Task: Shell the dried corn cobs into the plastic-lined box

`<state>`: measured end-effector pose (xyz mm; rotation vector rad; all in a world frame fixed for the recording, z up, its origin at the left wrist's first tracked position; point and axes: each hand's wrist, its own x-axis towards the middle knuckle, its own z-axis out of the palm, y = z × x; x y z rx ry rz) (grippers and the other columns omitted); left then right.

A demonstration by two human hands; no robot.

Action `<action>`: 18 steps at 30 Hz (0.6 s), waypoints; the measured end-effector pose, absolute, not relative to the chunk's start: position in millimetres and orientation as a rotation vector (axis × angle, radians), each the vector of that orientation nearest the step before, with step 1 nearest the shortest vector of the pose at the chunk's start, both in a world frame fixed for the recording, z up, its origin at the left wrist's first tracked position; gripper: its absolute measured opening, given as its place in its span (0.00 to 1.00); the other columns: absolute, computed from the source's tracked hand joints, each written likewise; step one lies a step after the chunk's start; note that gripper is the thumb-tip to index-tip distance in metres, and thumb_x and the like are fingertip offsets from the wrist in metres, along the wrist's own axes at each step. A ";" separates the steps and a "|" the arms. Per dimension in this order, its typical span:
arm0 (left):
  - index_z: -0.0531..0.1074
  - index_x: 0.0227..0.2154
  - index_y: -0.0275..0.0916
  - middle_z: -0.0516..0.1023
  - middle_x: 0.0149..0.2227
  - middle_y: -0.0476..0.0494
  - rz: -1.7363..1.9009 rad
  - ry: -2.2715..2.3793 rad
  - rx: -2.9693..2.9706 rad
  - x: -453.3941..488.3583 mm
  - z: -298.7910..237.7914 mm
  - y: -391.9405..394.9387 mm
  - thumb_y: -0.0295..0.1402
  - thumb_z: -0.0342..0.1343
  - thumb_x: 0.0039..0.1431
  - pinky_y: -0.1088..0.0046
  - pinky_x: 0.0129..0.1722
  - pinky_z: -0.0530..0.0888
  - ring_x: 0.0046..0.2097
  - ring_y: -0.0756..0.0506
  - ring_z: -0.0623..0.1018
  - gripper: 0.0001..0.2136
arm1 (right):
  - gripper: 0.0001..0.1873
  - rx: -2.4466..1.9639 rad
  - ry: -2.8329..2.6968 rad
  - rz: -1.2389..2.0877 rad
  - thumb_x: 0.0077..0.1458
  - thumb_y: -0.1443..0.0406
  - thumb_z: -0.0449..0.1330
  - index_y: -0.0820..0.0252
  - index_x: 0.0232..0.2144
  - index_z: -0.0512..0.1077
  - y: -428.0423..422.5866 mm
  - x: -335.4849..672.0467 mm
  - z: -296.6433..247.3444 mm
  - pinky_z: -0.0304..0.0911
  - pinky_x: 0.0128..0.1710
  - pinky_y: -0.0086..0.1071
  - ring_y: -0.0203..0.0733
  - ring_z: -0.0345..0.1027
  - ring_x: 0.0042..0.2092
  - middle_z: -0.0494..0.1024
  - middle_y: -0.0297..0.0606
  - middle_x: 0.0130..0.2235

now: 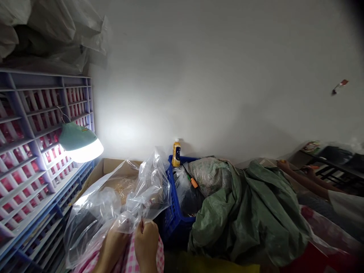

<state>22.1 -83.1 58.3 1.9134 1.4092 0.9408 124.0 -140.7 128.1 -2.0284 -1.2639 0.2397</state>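
Smooth wall (204, 83) behind; left hand (121, 228) and right hand (146, 232) clench a crinkled, translucent plastic bag (135, 204).

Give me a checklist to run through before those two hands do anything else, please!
1. Right hand gripping the clear bag: ok, closed on gathered plastic.
2. Left hand gripping it too: cannot tell, its grip is hidden.
3. Lamp shining: ok.
4. Open view into the cardboard box: not ok, the bag covers part of it.
5. Bottle upright: ok.
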 end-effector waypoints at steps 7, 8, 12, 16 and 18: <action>0.74 0.28 0.39 0.77 0.34 0.38 0.940 1.428 1.936 25.1 71.7 -87.4 0.46 0.43 0.50 0.64 0.39 0.70 0.37 0.38 0.74 0.19 | 0.18 -2.008 -1.269 0.194 0.55 0.67 0.46 0.62 0.23 0.74 -138.1 126.3 121.9 0.55 0.32 0.33 0.45 0.68 0.33 0.75 0.43 0.27; 0.74 0.28 0.40 0.77 0.34 0.38 0.936 1.417 1.948 25.3 72.2 -87.6 0.46 0.43 0.50 0.63 0.39 0.70 0.37 0.38 0.74 0.19 | 0.18 -2.004 -1.272 0.188 0.55 0.67 0.46 0.62 0.23 0.74 -137.8 126.5 120.9 0.55 0.32 0.32 0.45 0.68 0.32 0.75 0.43 0.26; 0.74 0.28 0.41 0.77 0.35 0.39 0.931 1.398 1.981 25.3 68.7 -87.0 0.44 0.43 0.51 0.63 0.39 0.70 0.37 0.38 0.74 0.17 | 0.18 -2.015 -1.282 0.184 0.55 0.66 0.46 0.61 0.23 0.74 -137.6 127.0 119.4 0.55 0.32 0.32 0.45 0.69 0.32 0.75 0.43 0.27; 0.75 0.29 0.42 0.77 0.36 0.40 0.907 1.407 1.999 24.4 65.9 -86.1 0.44 0.42 0.52 0.63 0.40 0.70 0.38 0.39 0.74 0.18 | 0.18 -2.027 -1.271 0.194 0.55 0.66 0.46 0.61 0.23 0.74 -138.2 126.4 122.0 0.56 0.33 0.33 0.45 0.69 0.33 0.75 0.42 0.27; 0.75 0.28 0.43 0.77 0.35 0.41 0.863 1.384 2.051 23.9 66.4 -85.7 0.43 0.41 0.52 0.64 0.41 0.69 0.39 0.38 0.74 0.18 | 0.18 -2.033 -1.261 0.202 0.55 0.66 0.46 0.61 0.23 0.74 -138.2 126.2 122.6 0.56 0.33 0.33 0.45 0.69 0.33 0.75 0.42 0.27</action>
